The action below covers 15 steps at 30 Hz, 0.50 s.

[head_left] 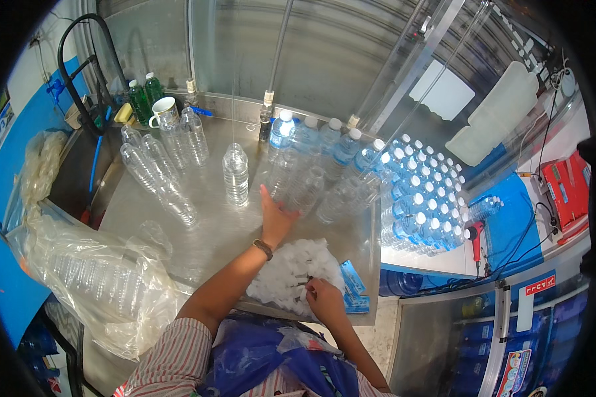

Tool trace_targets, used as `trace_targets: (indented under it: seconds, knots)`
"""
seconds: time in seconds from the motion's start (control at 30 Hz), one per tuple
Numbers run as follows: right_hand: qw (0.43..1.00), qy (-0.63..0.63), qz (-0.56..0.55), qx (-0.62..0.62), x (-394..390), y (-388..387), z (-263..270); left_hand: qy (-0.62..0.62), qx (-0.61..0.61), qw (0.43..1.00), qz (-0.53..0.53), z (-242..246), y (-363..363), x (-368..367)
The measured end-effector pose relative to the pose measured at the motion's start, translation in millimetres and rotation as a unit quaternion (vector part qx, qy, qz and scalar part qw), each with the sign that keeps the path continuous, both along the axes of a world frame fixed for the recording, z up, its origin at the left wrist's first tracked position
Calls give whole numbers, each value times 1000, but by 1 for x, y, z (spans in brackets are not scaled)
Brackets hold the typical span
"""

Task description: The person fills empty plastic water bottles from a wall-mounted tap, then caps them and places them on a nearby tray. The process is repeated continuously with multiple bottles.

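My left hand (278, 218) reaches over the steel counter with its fingers apart, at the base of a clear uncapped plastic bottle (281, 173); I cannot tell whether it touches. More uncapped bottles (305, 191) stand just to its right. A single bottle (236, 176), seemingly filled with water, stands to its left. Near the counter's front edge, my right hand (325, 300) is at a heap of small white pieces, apparently bottle caps (293, 268). Its fingertips are drawn together, and whether they pinch a cap is hidden. Blue printed labels (353, 290) lie beside the heap.
Capped, blue-labelled bottles (424, 198) crowd a white surface at right, near a red heat gun (476, 240). More uncapped bottles (159, 183), some leaning, occupy the left. A plastic bag of bottles (99, 283) hangs over the front left, below a sink (79, 173) with a black faucet (62, 64).
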State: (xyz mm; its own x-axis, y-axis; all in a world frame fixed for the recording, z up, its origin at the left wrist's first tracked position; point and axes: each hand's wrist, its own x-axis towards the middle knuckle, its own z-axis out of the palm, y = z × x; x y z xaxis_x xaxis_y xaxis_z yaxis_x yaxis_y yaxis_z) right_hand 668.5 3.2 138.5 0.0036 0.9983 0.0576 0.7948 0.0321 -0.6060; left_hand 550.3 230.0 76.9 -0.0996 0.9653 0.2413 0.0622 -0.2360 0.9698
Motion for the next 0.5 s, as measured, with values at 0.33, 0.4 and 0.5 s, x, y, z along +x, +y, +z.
trace_targets:
  seconds: [0.33,0.4,0.5]
  knots:
    - [998,47,-38,20,1,-2,-3,81,-3,995,55,15,-22,-9]
    - [997,58,-53,18,1,-2,-2,124,11,988,94,16,-30,-9]
    - [993,89,-75,5,2,-3,4,89,-92,989,-72,18,-55,-3]
